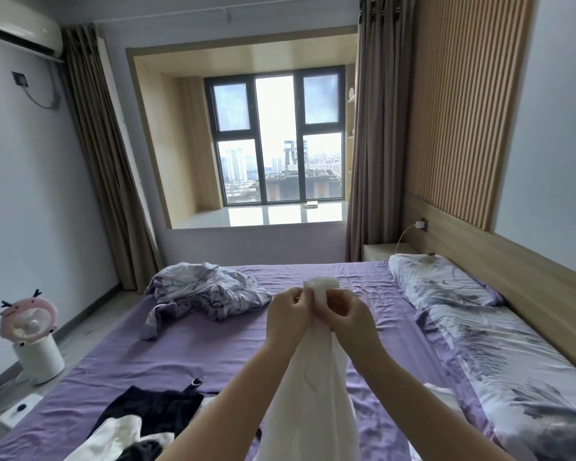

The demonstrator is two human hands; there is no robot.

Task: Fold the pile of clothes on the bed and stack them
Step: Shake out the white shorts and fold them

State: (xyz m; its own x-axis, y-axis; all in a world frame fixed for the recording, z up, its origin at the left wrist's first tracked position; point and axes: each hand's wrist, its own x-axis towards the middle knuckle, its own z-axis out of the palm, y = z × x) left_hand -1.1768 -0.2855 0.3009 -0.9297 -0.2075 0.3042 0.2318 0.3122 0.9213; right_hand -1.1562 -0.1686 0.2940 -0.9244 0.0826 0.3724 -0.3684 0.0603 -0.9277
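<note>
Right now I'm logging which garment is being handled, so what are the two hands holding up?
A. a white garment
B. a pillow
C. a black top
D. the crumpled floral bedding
A: the left hand and right hand both pinch the top of a white garment that hangs down over the bed.

Daylit bay window (273, 141), brown curtains (94, 154), possibly wooden slatted wall panel (463, 104).

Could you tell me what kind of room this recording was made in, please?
Most likely a home bedroom, high up in a city: a bed with a purple sheet and pillows, curtains beside a bay window, and an air conditioner.
</note>
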